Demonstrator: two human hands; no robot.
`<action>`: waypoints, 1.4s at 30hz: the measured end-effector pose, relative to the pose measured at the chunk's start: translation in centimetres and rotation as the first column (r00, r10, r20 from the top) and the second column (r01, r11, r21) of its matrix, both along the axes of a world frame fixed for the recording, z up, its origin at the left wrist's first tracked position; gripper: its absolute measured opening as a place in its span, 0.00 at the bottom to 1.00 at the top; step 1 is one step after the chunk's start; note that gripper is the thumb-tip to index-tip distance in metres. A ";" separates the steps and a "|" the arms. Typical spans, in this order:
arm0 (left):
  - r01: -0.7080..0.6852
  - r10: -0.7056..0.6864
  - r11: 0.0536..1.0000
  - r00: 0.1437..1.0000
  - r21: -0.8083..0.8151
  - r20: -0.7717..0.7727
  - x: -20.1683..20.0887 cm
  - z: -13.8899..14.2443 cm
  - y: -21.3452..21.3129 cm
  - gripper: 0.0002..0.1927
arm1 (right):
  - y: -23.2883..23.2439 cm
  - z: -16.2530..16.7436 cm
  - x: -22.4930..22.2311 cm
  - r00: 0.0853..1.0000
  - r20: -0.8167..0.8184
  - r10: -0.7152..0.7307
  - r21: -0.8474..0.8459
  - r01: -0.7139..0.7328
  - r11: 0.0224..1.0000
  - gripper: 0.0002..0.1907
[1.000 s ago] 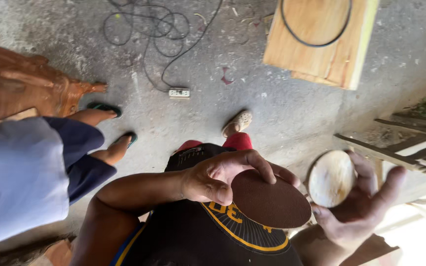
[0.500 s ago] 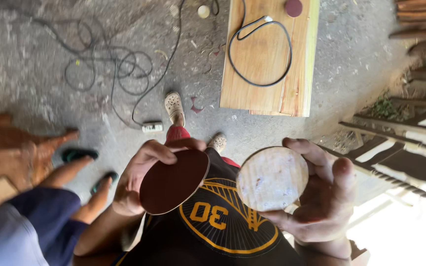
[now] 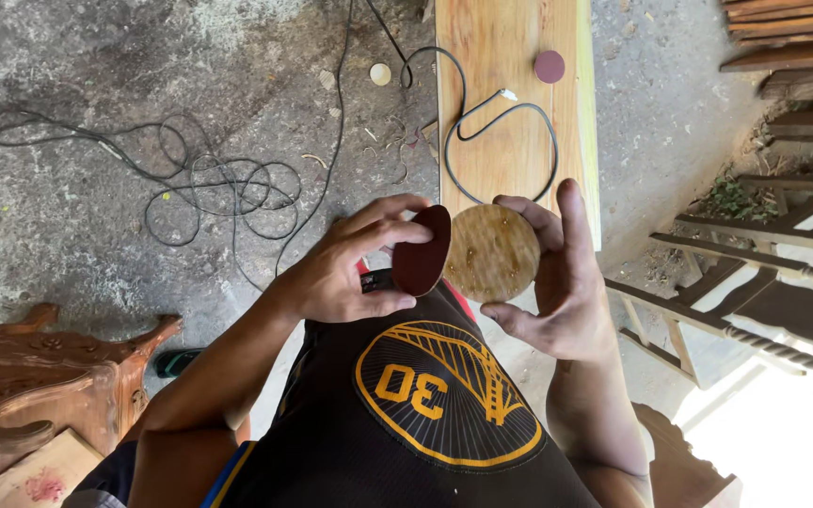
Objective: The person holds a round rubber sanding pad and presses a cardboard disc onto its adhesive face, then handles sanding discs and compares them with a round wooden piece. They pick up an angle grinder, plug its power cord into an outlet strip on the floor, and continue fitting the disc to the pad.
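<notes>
Now sanding disc (image 3: 422, 250) between both hands

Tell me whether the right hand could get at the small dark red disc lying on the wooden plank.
Probably not yet: the right hand holds a round tan pad, though nothing blocks the dark red disc on the plank.

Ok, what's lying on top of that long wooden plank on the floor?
On the wooden plank lie a looped black cable and a dark red disc. The tan disc in the right hand covers its near end.

Matt gritty sanding disc (image 3: 422, 250), varnished wooden plank (image 3: 510, 94)
</notes>
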State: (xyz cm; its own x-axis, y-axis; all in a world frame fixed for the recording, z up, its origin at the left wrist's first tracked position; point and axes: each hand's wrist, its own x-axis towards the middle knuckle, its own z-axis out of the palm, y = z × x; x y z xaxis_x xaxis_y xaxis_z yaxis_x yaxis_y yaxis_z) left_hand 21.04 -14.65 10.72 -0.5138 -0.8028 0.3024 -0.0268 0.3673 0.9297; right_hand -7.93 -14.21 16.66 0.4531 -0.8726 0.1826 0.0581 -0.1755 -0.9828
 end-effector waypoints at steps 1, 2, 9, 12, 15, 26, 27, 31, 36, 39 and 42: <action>0.013 -0.013 1.000 1.000 0.009 -0.018 -0.4 -0.5 -0.4 0.35 | -0.7 -0.2 0.1 1.000 0.011 0.008 0.023 -0.008 1.000 0.68; 0.068 -0.050 0.989 0.989 0.128 -0.138 -0.7 -1.0 -0.6 0.35 | -1.2 -0.5 0.2 1.000 0.022 0.015 0.047 -0.016 0.999 0.68; 0.270 0.116 0.774 0.829 0.572 -0.547 -4.6 -3.4 -1.1 0.26 | -3.9 -0.9 -1.4 0.992 -0.073 0.107 0.039 -0.104 0.994 0.65; 0.186 0.171 0.752 0.872 0.633 -0.459 -6.4 -3.3 -1.5 0.24 | -5.1 -0.5 -2.5 0.989 -0.089 0.122 0.058 -0.117 0.991 0.62; 0.225 0.125 0.776 0.861 0.590 -0.492 -7.7 -3.2 -2.2 0.25 | -6.3 -0.3 -4.1 0.987 0.071 0.141 0.059 -0.145 0.988 0.60; 0.719 0.150 0.631 0.255 0.291 -0.955 -11.6 0.6 -3.9 0.34 | -9.3 -2.2 -11.1 0.766 0.639 -0.076 0.284 -0.143 0.948 0.48; 0.713 0.136 0.632 0.285 0.304 -0.949 -11.8 1.3 -3.6 0.38 | -9.3 -2.2 -11.9 0.753 0.653 -0.077 0.272 -0.139 0.952 0.49; 0.804 0.075 0.578 0.121 0.142 -0.990 -12.1 3.3 -3.3 0.34 | -8.7 -3.1 -13.2 0.627 0.776 -0.073 0.303 -0.268 0.914 0.51; 0.837 0.076 0.530 0.112 0.135 -0.991 -11.8 3.7 -3.2 0.35 | -8.1 -3.5 -12.7 0.601 0.795 -0.081 0.352 -0.348 0.869 0.49; 0.835 0.084 0.532 0.110 0.138 -0.990 -11.5 3.7 -3.0 0.34 | -8.0 -3.1 -12.0 0.572 0.817 -0.074 0.358 -0.402 0.843 0.48; 0.830 0.075 0.544 0.094 0.120 -0.993 -11.4 4.1 -2.9 0.34 | -8.1 -2.8 -11.3 0.569 0.819 -0.073 0.356 -0.405 0.842 0.47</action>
State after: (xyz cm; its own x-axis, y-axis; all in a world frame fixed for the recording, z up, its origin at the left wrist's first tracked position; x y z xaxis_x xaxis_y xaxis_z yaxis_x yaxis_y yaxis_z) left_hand 9.60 -17.58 14.85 -0.5491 -0.7278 0.4108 0.8130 -0.5791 0.0607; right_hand -19.26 -22.33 13.90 0.4804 -0.8654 0.1425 0.8074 0.3730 -0.4571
